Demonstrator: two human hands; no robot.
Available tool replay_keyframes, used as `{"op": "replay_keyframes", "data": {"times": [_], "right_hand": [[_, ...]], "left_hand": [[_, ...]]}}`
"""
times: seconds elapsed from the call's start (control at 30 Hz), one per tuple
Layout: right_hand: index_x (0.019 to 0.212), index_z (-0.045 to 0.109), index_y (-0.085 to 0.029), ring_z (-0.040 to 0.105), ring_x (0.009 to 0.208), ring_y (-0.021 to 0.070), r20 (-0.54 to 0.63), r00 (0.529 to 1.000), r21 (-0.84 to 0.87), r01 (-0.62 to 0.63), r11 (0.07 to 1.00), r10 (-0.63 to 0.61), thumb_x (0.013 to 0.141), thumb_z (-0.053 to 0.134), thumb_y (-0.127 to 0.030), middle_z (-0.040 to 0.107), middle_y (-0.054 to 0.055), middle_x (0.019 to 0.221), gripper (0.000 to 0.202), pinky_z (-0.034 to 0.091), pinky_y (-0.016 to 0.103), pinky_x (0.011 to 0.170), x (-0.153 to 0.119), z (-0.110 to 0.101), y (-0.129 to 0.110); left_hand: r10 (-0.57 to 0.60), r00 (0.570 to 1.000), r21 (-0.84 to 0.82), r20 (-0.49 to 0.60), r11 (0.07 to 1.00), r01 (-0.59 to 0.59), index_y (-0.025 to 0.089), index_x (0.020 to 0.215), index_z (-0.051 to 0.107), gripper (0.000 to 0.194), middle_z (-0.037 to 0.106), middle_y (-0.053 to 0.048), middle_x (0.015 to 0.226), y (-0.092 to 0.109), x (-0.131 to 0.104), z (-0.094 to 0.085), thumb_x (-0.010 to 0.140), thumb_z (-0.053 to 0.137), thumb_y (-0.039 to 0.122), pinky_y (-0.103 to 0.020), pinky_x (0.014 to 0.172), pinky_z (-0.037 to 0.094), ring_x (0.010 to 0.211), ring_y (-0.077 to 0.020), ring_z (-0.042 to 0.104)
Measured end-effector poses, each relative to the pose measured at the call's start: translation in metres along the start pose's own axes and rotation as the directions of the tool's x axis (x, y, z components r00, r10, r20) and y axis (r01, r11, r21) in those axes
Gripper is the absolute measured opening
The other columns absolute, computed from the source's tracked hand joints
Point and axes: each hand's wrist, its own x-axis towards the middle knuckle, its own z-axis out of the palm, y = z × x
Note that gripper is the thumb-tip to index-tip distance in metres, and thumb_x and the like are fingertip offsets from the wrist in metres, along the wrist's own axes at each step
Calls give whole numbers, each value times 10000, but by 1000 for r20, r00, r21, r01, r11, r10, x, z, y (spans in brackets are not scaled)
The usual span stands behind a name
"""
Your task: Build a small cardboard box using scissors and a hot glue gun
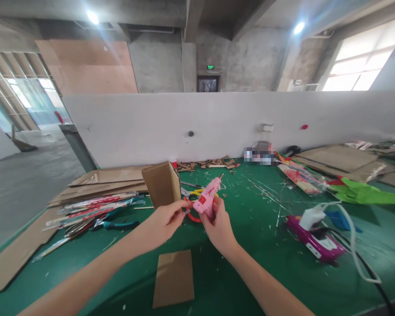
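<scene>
"State the position of the glue gun [206,196]."

"Taking twelve as straight away from me: in my right hand [220,226], raised above the table [270,245], just in front of me."

"Its long axis?"

"It slants. The nozzle points to about one o'clock, tip up; the rear end faces seven, on the side of my left hand [169,218]."

"Right fingers?"

"Closed around the handle, thumb toward me. Grip appears firm, in my judgement."

"Left fingers?"

"Narrow: thumb and fingertip drawn together in a pinch. Whether anything small sits between them, I cannot tell."

"Which hand is nearer?"

"The right, since it holds the glue gun. The left is at nine o'clock from it, its fingertips just beside the rear end. Contact there is not clear to me."

"Surroundings?"

"An upright card [161,186] stands at twelve from my left hand, just beyond it. A flat card [174,279] lies at seven from the glue gun, nearer to me. Scissors [195,219] show partly, behind my fingers. A power strip [311,239] lies at three from my right hand, well apart."
</scene>
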Motion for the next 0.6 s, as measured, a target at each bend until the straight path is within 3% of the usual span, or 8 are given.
{"op": "replay_keyframes", "data": {"times": [0.1,0.23,0.43,0.6], "right_hand": [[1211,385,-193,652,735,170,62,998,-36,18,999,-16,834,516,-267,674,62,929,406,497,253,622,-5,4,-1],[1210,393,-192,644,667,167,36,999,-146,6,989,0,835,513,-282,673,39,857,404,474,245,575,-5,6,0],[1195,402,-201,666,724,191,-2,1000,-171,-16,985,16,835,528,-313,688,59,903,397,487,264,606,-2,8,2],[1208,394,-198,683,824,235,35,999,-166,-13,986,19,834,548,-356,693,97,964,435,507,309,681,-3,10,4]], "left_hand": [[27,999,-52,-31,998,-29,216,1169,551,352,626,-18,843,-2,1,4,918,372,386,-233,636,401,701,-144,534],[13,997,-68,-75,998,-18,211,1134,566,354,617,-12,830,-1,1,5,903,400,423,-229,606,384,684,-140,517],[17,993,-8,-115,1000,-18,179,772,556,346,473,21,621,0,2,8,901,368,438,-227,509,293,558,-114,391],[-11,995,-26,-102,1000,9,172,692,501,374,472,24,608,-5,6,11,893,369,459,-231,491,264,531,-103,371]]}}
